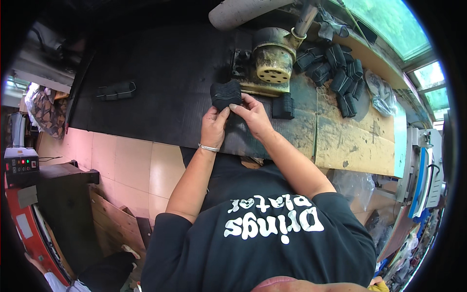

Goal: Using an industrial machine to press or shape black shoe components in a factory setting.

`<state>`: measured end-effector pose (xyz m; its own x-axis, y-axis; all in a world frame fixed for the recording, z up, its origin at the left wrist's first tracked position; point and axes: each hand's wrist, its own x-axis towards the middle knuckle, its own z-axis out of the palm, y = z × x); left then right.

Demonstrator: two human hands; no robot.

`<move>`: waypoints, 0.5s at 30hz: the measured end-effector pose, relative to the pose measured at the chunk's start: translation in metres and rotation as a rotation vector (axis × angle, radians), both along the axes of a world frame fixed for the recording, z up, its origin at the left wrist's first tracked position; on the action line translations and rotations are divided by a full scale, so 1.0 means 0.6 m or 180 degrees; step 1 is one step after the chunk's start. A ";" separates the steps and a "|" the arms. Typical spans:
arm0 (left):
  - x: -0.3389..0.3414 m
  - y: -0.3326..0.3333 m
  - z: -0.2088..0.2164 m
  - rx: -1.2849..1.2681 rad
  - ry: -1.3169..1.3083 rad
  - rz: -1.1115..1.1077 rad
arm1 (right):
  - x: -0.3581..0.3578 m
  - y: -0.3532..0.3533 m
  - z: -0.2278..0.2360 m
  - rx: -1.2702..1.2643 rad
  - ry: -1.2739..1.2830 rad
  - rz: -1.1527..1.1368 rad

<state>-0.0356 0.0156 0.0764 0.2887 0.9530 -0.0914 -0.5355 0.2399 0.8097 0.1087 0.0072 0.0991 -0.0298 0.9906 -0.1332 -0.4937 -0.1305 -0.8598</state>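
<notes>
A stack of thin black curved pieces (226, 94) is held up over the dark bench, its layered edges fanned slightly. My left hand (214, 125) pinches its lower edge between thumb and fingers, a silvery bangle on the wrist. My right hand (253, 117) grips the same stack from the right, thumb near the other thumb. What the pieces are made of I cannot tell. Just right of my right hand, another black stack (283, 106) rests on the bench, apart from my fingers. Directly beyond stands a dirty cream-coloured machine (274, 65) with a perforated round face.
Several tied black bundles (340, 73) lie heaped at the back right, beside a clear plastic bag (381, 92). One tied bundle (116, 91) sits at the left on the black bench top (160, 82). A grey pipe (243, 12) hangs above. A co-worker's hand (38, 263) shows at lower left.
</notes>
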 end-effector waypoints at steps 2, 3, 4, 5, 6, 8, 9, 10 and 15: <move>0.001 0.008 0.011 0.0119 0.0062 0.0098 | -0.002 0.006 0.010 0.0024 0.0014 -0.0023; 0.001 0.013 0.015 0.0161 0.0078 0.0122 | -0.002 0.010 0.014 0.0034 -0.0022 -0.0015; 0.000 0.019 0.018 0.0208 0.0098 0.0148 | -0.003 0.015 0.017 0.0048 -0.0053 -0.0006; -0.001 0.025 0.017 0.0233 0.0107 0.0160 | -0.003 0.021 0.013 0.0074 -0.0044 0.0006; -0.001 0.033 0.013 0.0214 -0.0016 0.0170 | -0.002 0.028 0.004 0.0204 -0.0588 -0.0080; 0.000 0.050 0.017 0.0231 -0.0139 0.0215 | 0.002 0.041 -0.015 0.0378 -0.1126 -0.0142; 0.002 0.061 0.022 0.0271 -0.0192 0.0320 | 0.006 0.040 -0.023 0.0613 -0.1298 -0.0259; 0.003 0.074 0.027 0.0313 -0.0255 0.0429 | 0.013 0.037 -0.033 0.0853 -0.1474 -0.0375; 0.009 0.178 0.047 0.0740 -0.0070 0.0820 | 0.077 -0.034 -0.140 0.0602 -0.2581 -0.0209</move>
